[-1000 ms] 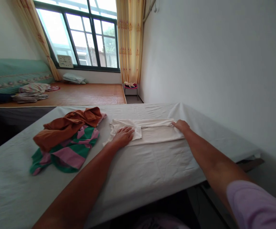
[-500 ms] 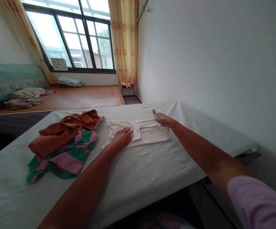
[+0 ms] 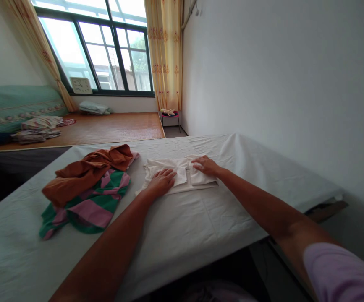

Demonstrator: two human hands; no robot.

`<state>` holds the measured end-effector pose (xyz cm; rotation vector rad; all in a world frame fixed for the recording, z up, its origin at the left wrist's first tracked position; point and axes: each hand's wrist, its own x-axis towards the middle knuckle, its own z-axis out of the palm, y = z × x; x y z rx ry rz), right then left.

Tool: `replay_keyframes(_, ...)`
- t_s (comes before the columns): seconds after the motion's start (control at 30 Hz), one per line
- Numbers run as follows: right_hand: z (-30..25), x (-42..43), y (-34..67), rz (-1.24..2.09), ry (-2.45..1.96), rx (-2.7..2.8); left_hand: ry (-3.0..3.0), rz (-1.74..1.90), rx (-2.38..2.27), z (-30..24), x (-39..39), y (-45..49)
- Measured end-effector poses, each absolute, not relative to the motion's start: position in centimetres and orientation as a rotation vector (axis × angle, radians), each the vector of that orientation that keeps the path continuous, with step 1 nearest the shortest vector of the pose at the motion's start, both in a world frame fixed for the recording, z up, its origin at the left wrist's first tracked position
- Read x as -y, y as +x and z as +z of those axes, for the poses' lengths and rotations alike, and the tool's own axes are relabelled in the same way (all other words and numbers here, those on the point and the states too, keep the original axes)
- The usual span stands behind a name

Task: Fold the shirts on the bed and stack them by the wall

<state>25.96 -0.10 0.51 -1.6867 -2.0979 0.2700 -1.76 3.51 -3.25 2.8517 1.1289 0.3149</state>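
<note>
A white garment (image 3: 197,178) lies folded on the table covered with a white cloth (image 3: 182,226); its exact kind does not show. Both its ends are turned inward, leaving a narrow gap between the two flaps. My left hand (image 3: 163,181) rests flat on the left flap, fingers stretched out. On the right flap lies my right hand (image 3: 206,165), its fingers spread and pressing the fabric from above. To the left of the garment sits a heap made of an orange-brown garment (image 3: 81,178) and a green and pink checked garment (image 3: 90,209).
Beyond the table stands a bed with a brown mat (image 3: 128,123), crumpled clothes (image 3: 40,128) and a pillow (image 3: 93,108). A small stool (image 3: 170,114) is by the curtain (image 3: 166,54). A white wall (image 3: 263,84) borders the right side. A clock (image 3: 81,85) leans at the window.
My right hand has brought the garment's right end over to the left, let go of it and settled flat on it. My left hand has stayed in place.
</note>
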Motion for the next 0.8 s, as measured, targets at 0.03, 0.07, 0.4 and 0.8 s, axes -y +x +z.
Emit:
replay_keyframes(0.03, -0.5, 0.7, 25.6, 0.201, -1.642, 2.213, 2.851, 0.316, -1.131, -3.3, -3.5, -1.7)
replay_keyframes(0.07, -1.3, 1.2, 25.5, 0.163, -1.596, 2.287, 2.85, 0.317, -1.132, -3.3, -3.5, -1.7)
replay_keyframes(0.4, -1.0, 1.2, 30.5, 0.292, -2.076, 1.507, 2.687, 0.587, -1.148, -1.5, -3.8, -2.8)
replay_keyframes(0.8, 4.3, -0.9, 23.3, 1.317, -1.295, 1.166, 1.77, 1.099, -1.176, 0.0, -5.8, -5.7)
